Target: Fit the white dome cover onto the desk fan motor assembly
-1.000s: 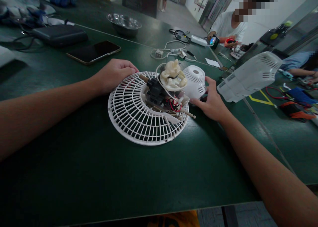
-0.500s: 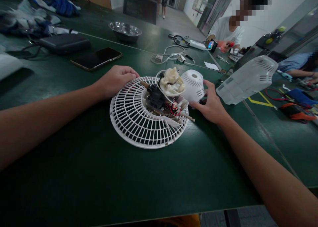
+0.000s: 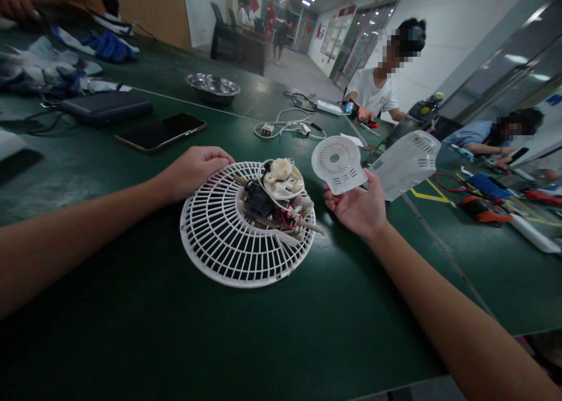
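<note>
A white round fan grille (image 3: 215,254) lies on the green table, with a fan motor assembly (image 3: 259,205) of black housing, cream plastic parts and red wires mounted at its hub. At the grille's far left rim, my left hand (image 3: 199,167) is closed, its fingertips partly hidden behind the edge. My right hand (image 3: 360,205), palm turned up, grips the lower end of a white vented motor cover (image 3: 340,161). The cover is lifted above the table to the right of the motor. Just behind my right hand stands a larger white plastic housing (image 3: 404,161).
A phone (image 3: 162,132), a black case (image 3: 105,105) and a metal bowl (image 3: 213,88) are at the back left. White cables (image 3: 290,129) lie behind the grille. Tools and an orange-black pouch (image 3: 485,211) are at right. Two people sit across the table.
My right hand has raised the white motor cover off the table beside the motor and turned it so its broad face shows. My left hand stays at the grille rim. The camera view has tilted up.
</note>
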Action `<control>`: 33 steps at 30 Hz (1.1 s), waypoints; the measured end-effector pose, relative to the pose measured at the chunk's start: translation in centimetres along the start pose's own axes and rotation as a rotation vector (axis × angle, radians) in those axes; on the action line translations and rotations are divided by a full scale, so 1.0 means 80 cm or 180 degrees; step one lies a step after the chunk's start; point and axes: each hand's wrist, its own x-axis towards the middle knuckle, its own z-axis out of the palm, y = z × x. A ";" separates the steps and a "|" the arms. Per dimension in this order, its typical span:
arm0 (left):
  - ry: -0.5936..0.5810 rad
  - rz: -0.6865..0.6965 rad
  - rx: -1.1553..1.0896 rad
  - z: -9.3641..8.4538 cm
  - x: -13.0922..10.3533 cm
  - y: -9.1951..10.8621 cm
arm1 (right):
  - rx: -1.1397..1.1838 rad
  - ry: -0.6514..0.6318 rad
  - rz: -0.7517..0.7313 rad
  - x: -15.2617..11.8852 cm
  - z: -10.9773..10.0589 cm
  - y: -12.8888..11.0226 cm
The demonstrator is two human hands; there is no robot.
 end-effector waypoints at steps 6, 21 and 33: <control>-0.0074 -0.0039 0.0041 -0.001 0.002 -0.002 | 0.0711 -0.0070 0.0252 0.000 0.004 0.001; -0.0133 -0.0052 0.0026 -0.002 0.002 -0.002 | 0.0529 -0.0018 0.0233 0.000 0.006 0.003; -0.0187 -0.0052 -0.0015 -0.002 -0.001 0.003 | 0.0565 0.0025 0.0263 -0.001 0.009 0.002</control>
